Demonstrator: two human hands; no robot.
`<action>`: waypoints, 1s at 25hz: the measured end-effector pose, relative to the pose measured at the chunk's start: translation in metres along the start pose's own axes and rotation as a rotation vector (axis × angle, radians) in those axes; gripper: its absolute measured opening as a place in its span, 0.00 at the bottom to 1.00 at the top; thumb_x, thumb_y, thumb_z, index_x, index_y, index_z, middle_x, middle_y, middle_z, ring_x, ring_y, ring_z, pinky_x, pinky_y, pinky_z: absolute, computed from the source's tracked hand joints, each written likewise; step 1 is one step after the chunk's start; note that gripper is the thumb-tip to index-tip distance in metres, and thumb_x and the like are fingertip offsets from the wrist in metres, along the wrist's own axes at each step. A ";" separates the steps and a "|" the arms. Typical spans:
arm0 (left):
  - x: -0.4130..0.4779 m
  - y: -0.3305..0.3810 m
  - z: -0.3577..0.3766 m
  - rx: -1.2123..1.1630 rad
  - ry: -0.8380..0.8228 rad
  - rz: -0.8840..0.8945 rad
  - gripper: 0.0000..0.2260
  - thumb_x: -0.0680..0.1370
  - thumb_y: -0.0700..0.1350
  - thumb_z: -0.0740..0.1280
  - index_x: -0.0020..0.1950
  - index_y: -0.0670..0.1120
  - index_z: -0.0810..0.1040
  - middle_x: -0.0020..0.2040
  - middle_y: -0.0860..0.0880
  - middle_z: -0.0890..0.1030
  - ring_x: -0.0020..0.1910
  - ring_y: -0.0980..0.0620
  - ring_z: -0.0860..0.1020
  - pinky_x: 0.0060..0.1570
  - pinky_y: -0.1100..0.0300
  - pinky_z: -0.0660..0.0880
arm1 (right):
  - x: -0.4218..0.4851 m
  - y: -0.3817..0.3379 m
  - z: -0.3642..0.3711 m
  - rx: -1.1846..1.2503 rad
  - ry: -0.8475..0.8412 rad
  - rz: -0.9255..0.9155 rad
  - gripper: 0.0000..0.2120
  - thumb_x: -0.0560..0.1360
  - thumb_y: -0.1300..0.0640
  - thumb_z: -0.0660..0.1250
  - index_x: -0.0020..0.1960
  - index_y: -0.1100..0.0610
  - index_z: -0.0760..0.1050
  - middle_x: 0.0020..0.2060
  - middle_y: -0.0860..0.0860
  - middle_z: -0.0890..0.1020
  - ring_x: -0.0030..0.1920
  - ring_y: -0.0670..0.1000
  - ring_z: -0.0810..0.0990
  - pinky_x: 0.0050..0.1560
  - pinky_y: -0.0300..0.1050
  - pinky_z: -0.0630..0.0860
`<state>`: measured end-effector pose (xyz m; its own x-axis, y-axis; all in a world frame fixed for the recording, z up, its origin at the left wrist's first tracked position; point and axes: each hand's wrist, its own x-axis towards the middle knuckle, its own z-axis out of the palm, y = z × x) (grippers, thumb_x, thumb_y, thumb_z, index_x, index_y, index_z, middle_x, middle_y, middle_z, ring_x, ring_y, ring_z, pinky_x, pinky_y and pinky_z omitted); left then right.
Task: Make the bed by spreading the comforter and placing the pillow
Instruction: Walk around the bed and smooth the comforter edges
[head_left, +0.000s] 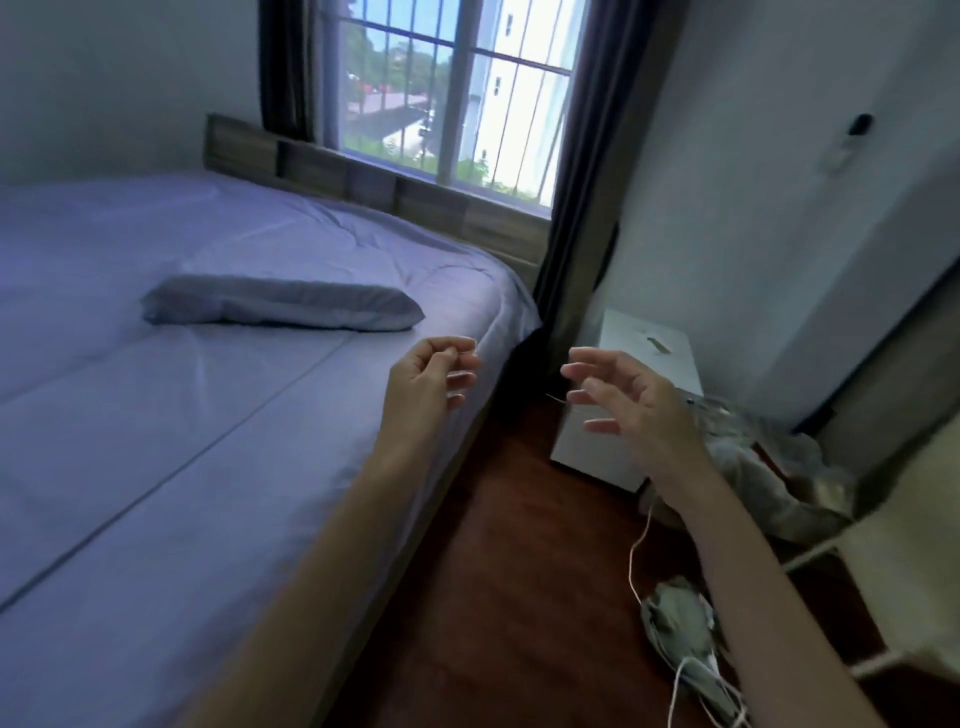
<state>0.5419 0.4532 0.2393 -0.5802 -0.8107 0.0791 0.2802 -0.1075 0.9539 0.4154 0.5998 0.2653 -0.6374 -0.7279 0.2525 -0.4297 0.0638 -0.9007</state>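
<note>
A lavender comforter (171, 426) lies spread flat over the bed, reaching the right edge. A flat grey pillow (283, 308) rests on it toward the headboard, lying crosswise. My left hand (431, 376) hovers over the bed's right edge, fingers loosely curled, holding nothing. My right hand (631, 402) hangs over the floor gap beside the bed, fingers spread, empty. Both hands are short of the pillow, to its right.
A wooden headboard (363, 179) runs under a barred window (457, 93) with dark curtains. A white nightstand (623, 395) stands right of the bed. Crumpled bags (769, 467), a power strip (680, 618) and white cords lie on the narrow wooden floor strip (498, 571).
</note>
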 end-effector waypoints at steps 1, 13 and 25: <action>0.023 0.000 0.000 0.004 0.013 -0.008 0.13 0.81 0.38 0.56 0.44 0.48 0.77 0.38 0.51 0.79 0.37 0.54 0.76 0.38 0.62 0.69 | 0.028 0.002 0.006 0.007 -0.022 -0.005 0.14 0.79 0.63 0.61 0.55 0.45 0.77 0.49 0.44 0.83 0.48 0.46 0.82 0.48 0.48 0.78; 0.223 -0.089 -0.093 0.388 0.378 -0.106 0.08 0.81 0.44 0.57 0.57 0.50 0.74 0.53 0.52 0.81 0.49 0.54 0.79 0.46 0.61 0.74 | 0.282 0.095 0.134 0.163 -0.425 0.008 0.13 0.78 0.63 0.61 0.53 0.47 0.77 0.50 0.46 0.84 0.49 0.49 0.82 0.45 0.44 0.76; 0.436 -0.258 -0.284 1.353 0.570 -0.476 0.25 0.82 0.50 0.53 0.77 0.44 0.54 0.79 0.46 0.54 0.78 0.48 0.52 0.75 0.45 0.48 | 0.434 0.281 0.346 0.110 -0.968 0.149 0.14 0.78 0.66 0.60 0.49 0.49 0.78 0.44 0.47 0.84 0.46 0.52 0.82 0.45 0.46 0.76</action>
<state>0.4345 -0.0359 -0.0548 0.0359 -0.9927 -0.1155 -0.9020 -0.0820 0.4238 0.2393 0.0656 0.0000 0.1401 -0.9653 -0.2206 -0.2943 0.1722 -0.9401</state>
